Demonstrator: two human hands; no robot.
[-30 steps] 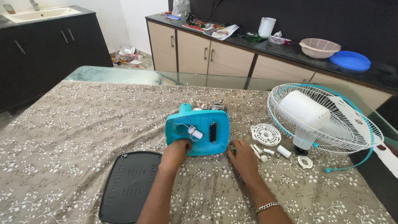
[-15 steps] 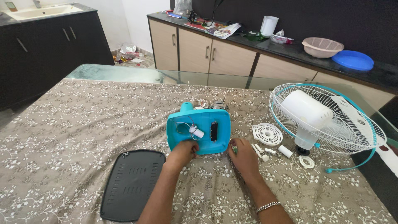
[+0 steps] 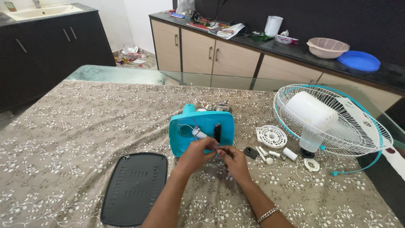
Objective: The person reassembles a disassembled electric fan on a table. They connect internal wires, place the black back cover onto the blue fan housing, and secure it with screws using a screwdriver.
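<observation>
Head view: both hands meet just in front of the turquoise plastic fan base housing (image 3: 202,133), which lies underside-up on the surface under a brown floral cloth (image 3: 76,126). Left hand (image 3: 195,155) and right hand (image 3: 233,162) are pinched together, fingertips touching over something small; too small to tell what it is, or which hand really has it. Neither hand is on the housing itself.

State of teardown, judged from the layout:
- black ribbed oval bottom cover (image 3: 133,188) is off, lying flat to the left of the housing, apart from it.
- housing cavity is exposed: thin wires and a small white cylindrical component (image 3: 198,134) hang loose inside, a black slot-shaped part (image 3: 217,132) beside them.
- motor with metal parts (image 3: 215,107) shows at the housing's far end.
- white wire fan guard with a white domed motor cover (image 3: 329,120) sits well to the right.
- white round perforated disc (image 3: 271,137), a small black piece (image 3: 250,152), several white plastic bits (image 3: 270,153) and a white ring (image 3: 311,165) lie between housing and guard.

So the unit reads as mostly apart; internal wiring looks like the part still in hand. No blade visible.
</observation>
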